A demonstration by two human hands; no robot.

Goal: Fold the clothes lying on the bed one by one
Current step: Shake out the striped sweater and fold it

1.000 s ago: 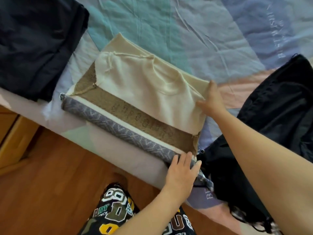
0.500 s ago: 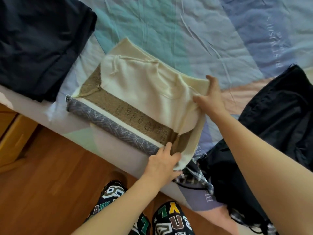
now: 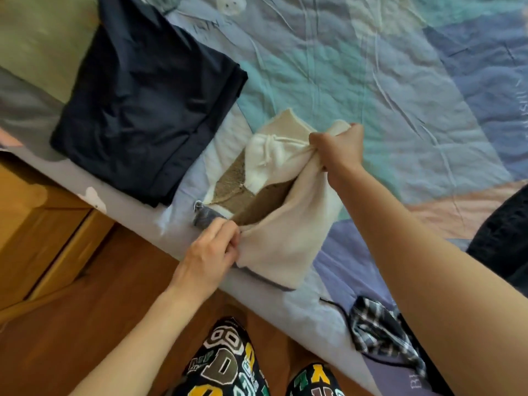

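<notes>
Lying at the near edge of the bed: one cream garment, part folded, its right portion lifted and doubled leftward over a brown knitted panel and a grey patterned band.

Left hand: at the bed's near edge, grip pinching the cream fabric's lower corner between thumb and curled fingers.

Right hand: further in from the edge, grip closed in a fist round a bunched fold at the garment's upper corner.

Dark navy garment: folded flat, resting toward the near-left corner of the bed, just beside the cream garment, apart from it.

Black garment: unfolded, at the right edge of the bed, partly out of view.

Plaid cloth: crumpled at the near edge, below the right forearm.

Bed cover: quilted, blue, teal and peach blocks.

Wooden floor: below the bed edge.
</notes>
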